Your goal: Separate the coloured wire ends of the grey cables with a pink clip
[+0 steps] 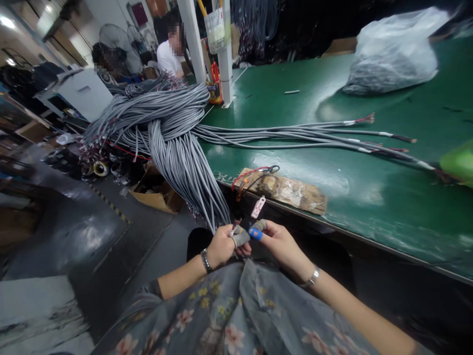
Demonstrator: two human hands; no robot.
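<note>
My left hand [223, 244] is closed around the end of a grey cable, with short coloured wires [235, 226] poking out above the thumb. Close beside it, my right hand [279, 242] is pinched; a small dark bit shows at its fingertips, too small to name. Grey finger covers sit on both hands, and a blue wrap is on a right-hand finger. A thick bundle of grey cables [185, 162] hangs off the bench edge down towards my left hand. Just above my hands hangs a small pink-white tag [257, 207].
On the green bench [369, 197] lie several separated cables [295, 134] with stripped ends, a worn wooden block [291, 191] and a plastic bag [395, 54]. A white post [226, 59] rises behind. A cardboard box [158, 190] stands on the floor. Another person [170, 54] sits farther back.
</note>
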